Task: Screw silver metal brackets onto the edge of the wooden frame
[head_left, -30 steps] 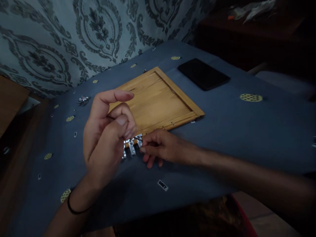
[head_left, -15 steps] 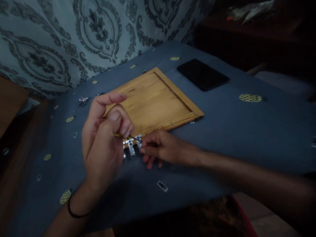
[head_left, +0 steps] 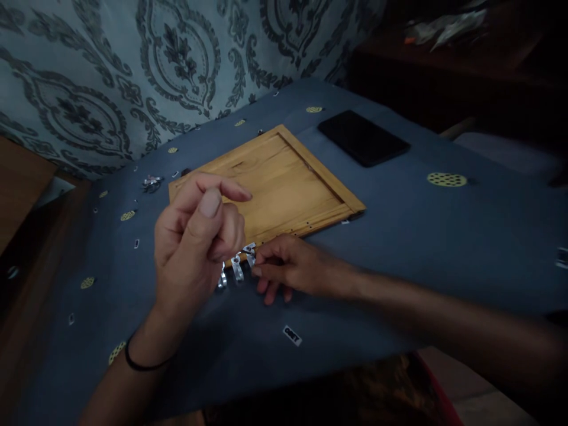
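Silver metal clip point(head_left: 251, 258) pinched by right hand point(head_left: 288, 266), left hand point(head_left: 197, 236) curled closed, at rectangular brown wooden panel point(head_left: 288, 183), near edge.

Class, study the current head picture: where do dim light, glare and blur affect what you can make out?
Head view: dim overall, nearly black at the far right top; head view: left hand brighter than the right hand, glints on the metal pieces; head view: black slab showing hardly any surface detail; head view: bundle at the top right too blurred to identify.
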A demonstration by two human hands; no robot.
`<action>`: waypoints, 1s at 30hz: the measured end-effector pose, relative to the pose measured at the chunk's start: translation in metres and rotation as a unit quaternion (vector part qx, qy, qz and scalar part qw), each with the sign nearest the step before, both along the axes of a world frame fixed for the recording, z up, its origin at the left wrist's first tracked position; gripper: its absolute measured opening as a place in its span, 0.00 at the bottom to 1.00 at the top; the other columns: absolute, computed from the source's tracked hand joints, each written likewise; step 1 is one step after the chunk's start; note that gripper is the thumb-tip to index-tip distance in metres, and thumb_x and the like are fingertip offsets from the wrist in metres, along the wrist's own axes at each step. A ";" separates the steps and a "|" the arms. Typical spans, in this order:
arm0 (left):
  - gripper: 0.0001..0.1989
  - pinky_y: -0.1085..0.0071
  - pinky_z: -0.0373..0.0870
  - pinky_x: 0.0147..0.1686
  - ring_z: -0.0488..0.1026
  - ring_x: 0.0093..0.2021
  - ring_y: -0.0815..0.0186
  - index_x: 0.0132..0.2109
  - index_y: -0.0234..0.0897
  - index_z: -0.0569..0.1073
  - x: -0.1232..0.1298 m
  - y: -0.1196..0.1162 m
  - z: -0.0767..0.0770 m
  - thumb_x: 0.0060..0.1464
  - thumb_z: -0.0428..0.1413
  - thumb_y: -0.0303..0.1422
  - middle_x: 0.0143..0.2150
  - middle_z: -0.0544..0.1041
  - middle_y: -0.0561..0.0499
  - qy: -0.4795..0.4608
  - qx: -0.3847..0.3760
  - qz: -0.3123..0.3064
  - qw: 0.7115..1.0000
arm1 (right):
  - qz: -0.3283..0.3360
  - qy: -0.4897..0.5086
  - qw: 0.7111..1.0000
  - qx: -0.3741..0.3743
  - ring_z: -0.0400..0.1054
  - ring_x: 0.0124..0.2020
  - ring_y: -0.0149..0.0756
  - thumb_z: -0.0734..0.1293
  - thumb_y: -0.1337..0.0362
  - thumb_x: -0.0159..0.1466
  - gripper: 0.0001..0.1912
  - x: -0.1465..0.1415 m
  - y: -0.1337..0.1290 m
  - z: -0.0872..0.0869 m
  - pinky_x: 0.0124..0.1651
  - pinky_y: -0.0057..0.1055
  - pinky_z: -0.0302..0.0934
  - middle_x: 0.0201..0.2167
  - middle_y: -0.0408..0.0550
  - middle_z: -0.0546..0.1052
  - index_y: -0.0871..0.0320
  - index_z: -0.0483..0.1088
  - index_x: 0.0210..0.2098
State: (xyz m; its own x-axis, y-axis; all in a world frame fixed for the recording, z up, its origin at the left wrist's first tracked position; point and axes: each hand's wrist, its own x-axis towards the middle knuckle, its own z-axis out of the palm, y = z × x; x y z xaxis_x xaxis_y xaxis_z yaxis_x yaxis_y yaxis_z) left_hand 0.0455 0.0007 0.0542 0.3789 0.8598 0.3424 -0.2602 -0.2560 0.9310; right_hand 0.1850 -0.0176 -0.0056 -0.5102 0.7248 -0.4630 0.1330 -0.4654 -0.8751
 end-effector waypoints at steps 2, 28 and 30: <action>0.13 0.72 0.49 0.18 0.47 0.15 0.74 0.35 0.37 0.77 0.001 -0.003 0.003 0.66 0.50 0.26 0.16 0.52 0.60 -0.018 0.006 0.049 0.999 | 0.001 -0.001 1.000 -0.001 0.72 0.20 0.23 0.64 0.73 0.67 0.14 0.000 0.000 -0.001 0.18 0.15 0.59 0.21 0.40 0.74 0.61 0.64 0.25; 0.10 0.72 0.67 0.32 0.61 0.28 0.68 0.35 0.38 0.77 0.006 -0.016 0.011 0.63 0.54 0.24 0.25 0.62 0.53 0.028 -0.029 0.192 0.981 | 0.006 0.004 1.000 0.009 0.73 0.21 0.25 0.63 0.73 0.68 0.14 0.002 0.000 0.000 0.19 0.16 0.60 0.22 0.42 0.75 0.61 0.65 0.24; 0.09 0.72 0.67 0.32 0.61 0.28 0.68 0.35 0.38 0.77 0.006 -0.016 0.010 0.63 0.54 0.25 0.25 0.61 0.53 0.029 -0.029 0.191 0.981 | 0.004 0.002 1.000 0.007 0.72 0.21 0.24 0.63 0.74 0.68 0.15 0.002 0.000 -0.001 0.18 0.16 0.60 0.22 0.42 0.75 0.61 0.65 0.24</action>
State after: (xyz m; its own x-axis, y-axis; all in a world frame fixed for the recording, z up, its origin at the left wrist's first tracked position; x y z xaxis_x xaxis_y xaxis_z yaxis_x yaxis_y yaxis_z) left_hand 0.0514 -0.0153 0.0642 0.0421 0.9600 0.2768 -0.1024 -0.2714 0.9570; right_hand 0.1871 -0.0175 -0.0064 -0.5177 0.7265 -0.4519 0.1342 -0.4527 -0.8815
